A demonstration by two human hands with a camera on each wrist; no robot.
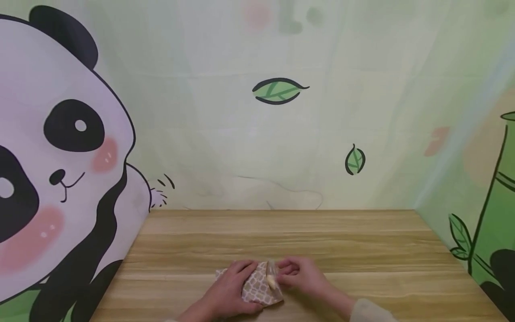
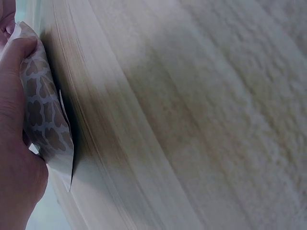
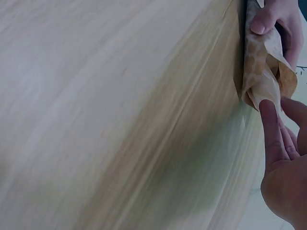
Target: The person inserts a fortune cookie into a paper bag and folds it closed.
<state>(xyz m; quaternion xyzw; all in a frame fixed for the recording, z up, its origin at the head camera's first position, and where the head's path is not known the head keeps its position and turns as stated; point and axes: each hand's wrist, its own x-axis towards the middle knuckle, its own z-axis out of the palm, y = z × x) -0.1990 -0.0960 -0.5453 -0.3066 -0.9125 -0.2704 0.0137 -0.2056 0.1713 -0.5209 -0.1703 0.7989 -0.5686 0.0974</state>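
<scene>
A tan paper bag (image 1: 256, 286) with a white lattice pattern lies low over the wooden table, its mouth turned to the right. My left hand (image 1: 231, 290) grips the bag across its body, thumb on the near side and fingers over the far side. In the left wrist view the thumb presses on the patterned paper (image 2: 43, 103). A pale, smooth item (image 3: 266, 86) sticks out of the bag's gaping mouth. At that mouth, my right hand (image 1: 301, 277) pinches the item's end between its fingertips. The rest of the item is hidden inside the bag.
The wooden table (image 1: 281, 232) reaches back to a pale green printed backdrop (image 1: 217, 134). A large panda (image 1: 76, 179) is printed on the left side, and green bamboo (image 1: 499, 210) on the right.
</scene>
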